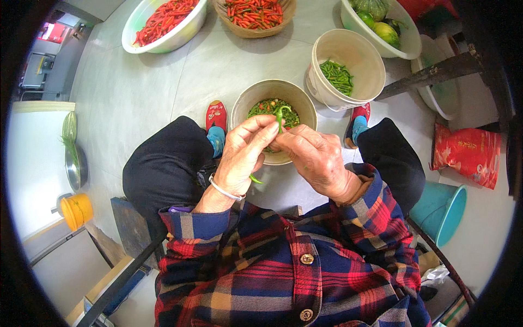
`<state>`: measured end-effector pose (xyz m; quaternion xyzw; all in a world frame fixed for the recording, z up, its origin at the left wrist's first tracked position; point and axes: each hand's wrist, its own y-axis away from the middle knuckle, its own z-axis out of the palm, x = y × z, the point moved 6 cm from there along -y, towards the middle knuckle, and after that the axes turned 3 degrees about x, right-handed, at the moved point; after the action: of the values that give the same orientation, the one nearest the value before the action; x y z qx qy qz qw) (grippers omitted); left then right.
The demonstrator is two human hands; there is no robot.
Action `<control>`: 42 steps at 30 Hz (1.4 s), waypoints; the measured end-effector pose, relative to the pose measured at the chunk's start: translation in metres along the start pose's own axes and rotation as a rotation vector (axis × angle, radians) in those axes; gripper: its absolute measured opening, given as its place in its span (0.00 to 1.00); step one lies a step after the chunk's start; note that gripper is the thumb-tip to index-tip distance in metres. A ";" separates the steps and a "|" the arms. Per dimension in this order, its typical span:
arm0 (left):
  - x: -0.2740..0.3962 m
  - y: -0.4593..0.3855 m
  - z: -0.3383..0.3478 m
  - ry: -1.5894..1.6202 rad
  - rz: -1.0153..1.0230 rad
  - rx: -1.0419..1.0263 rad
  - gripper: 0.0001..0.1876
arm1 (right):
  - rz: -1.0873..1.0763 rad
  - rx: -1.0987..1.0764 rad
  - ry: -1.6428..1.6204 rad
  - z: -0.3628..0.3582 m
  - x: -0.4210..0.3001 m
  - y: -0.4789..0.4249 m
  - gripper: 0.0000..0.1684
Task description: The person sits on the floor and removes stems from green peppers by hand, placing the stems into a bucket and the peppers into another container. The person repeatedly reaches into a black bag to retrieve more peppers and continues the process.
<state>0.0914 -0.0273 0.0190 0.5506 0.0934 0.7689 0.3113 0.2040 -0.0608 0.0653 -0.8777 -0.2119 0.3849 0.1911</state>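
Note:
My left hand [245,153] pinches a green chili pepper [280,116] between thumb and fingers, its curved stem upward. Another green chili's tip [256,179] pokes out below the same palm. My right hand [314,157] has its fingertips together at the lower end of the pinched chili; whether they grip it is hidden. Both hands are above the near rim of a round bucket [241,102] that holds green chilies with a few red bits. Just beyond it to the right, a taller white bucket [320,45] has green chilies [337,77] at its bottom.
On the floor ahead are a white basin [196,30] and a woven basket [245,32], both with red chilies, and a basin [410,45] of squash. To the right are a red bag [466,153] and a teal bucket [453,216]. A yellow bucket [77,210] stands left.

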 end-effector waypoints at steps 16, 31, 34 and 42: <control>0.005 0.004 -0.002 -0.196 0.152 -0.011 0.12 | 0.708 0.112 -0.633 -0.004 0.036 0.006 0.12; 0.008 0.009 0.004 -0.138 0.026 -0.224 0.11 | 1.154 -0.081 -1.306 0.016 0.055 0.028 0.10; 0.003 0.005 0.000 0.062 -0.055 -0.191 0.11 | 0.623 0.011 -0.309 -0.001 0.055 0.013 0.18; -0.009 0.002 0.003 0.252 -0.173 -0.212 0.06 | 0.861 -0.126 -0.960 -0.006 0.034 0.003 0.14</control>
<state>0.0949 -0.0349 0.0138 0.4039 0.0974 0.8077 0.4183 0.2303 -0.0463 0.0472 -0.6239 0.0749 0.7637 -0.1480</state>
